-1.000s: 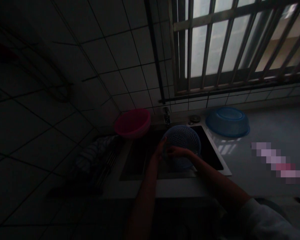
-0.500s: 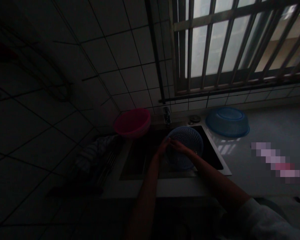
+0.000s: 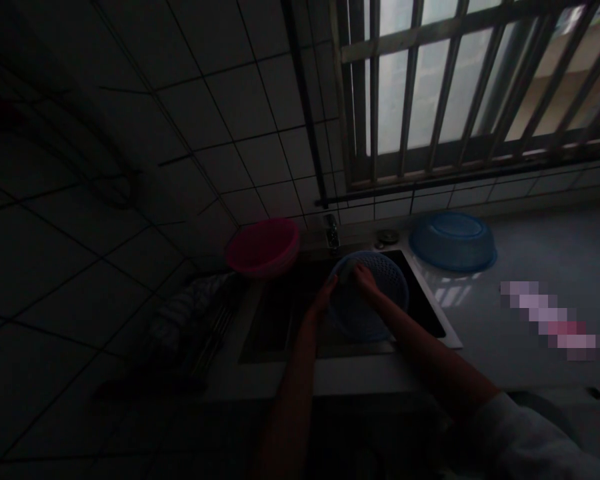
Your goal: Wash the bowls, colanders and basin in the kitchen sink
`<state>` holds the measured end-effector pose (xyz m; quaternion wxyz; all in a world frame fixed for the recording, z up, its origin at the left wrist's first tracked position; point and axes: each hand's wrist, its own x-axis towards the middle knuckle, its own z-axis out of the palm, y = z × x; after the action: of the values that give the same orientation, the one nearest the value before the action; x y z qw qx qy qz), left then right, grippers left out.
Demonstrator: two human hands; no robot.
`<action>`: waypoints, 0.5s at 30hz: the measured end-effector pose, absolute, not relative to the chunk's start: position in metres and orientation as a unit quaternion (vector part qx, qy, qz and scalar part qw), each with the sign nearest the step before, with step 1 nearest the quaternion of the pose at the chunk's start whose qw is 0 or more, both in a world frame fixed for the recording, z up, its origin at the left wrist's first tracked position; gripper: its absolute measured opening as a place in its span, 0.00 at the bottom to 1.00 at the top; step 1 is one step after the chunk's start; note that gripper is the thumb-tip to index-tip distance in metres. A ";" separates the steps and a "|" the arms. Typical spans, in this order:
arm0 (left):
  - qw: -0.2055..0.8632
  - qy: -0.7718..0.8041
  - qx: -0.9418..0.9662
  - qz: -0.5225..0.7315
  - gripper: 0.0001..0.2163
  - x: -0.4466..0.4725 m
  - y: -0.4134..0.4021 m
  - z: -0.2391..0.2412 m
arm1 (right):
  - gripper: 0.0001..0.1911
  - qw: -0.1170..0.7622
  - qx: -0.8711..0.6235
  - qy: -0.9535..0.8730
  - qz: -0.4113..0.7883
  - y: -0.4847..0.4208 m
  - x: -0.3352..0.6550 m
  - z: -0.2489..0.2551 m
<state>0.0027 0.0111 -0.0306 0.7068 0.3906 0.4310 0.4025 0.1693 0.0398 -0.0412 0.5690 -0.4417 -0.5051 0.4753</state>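
Note:
A blue perforated plastic basket [image 3: 380, 300] is held tilted over the dark sink [image 3: 280, 320]. My left hand [image 3: 325, 299] grips the basket's left rim, fingers curled on it. My right hand [image 3: 364, 279] lies inside the basket near its upper rim, fingers bent against the mesh beside a pale patch I cannot make out. The scene is very dim.
A pink basket [image 3: 264, 247] stands left of the tap [image 3: 333, 232]. An upturned blue basin [image 3: 453, 241] rests on the counter [image 3: 520, 267] at the right. A striped cloth [image 3: 180, 310] lies left of the sink. A barred window is above.
My right hand has moved up the inside of the basket toward its far rim. The basket has turned its opening more toward me. My left hand has stayed on the rim.

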 end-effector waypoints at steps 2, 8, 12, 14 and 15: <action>0.705 0.418 0.403 0.406 0.28 0.005 0.012 -0.034 | 0.24 0.588 -0.450 -0.479 0.472 0.045 0.174 -0.039; 0.606 0.462 0.444 0.472 0.28 -0.002 0.016 -0.033 | 0.16 0.311 -0.308 -0.664 0.606 0.026 0.163 -0.054; 0.574 0.490 0.454 0.474 0.27 -0.006 0.016 -0.030 | 0.14 0.272 -0.307 -0.670 0.619 0.022 0.155 -0.063; 0.581 0.486 0.461 0.463 0.28 -0.005 0.014 -0.032 | 0.17 0.368 -0.340 -0.634 0.590 0.029 0.156 -0.061; 0.587 0.480 0.467 0.455 0.29 -0.004 0.013 -0.033 | 0.19 0.422 -0.365 -0.605 0.568 0.034 0.159 -0.058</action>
<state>-0.0040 0.0132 -0.0330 0.5874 0.4665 0.4796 0.4553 0.1585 0.0343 -0.0578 0.4224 -0.3649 -0.6050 0.5678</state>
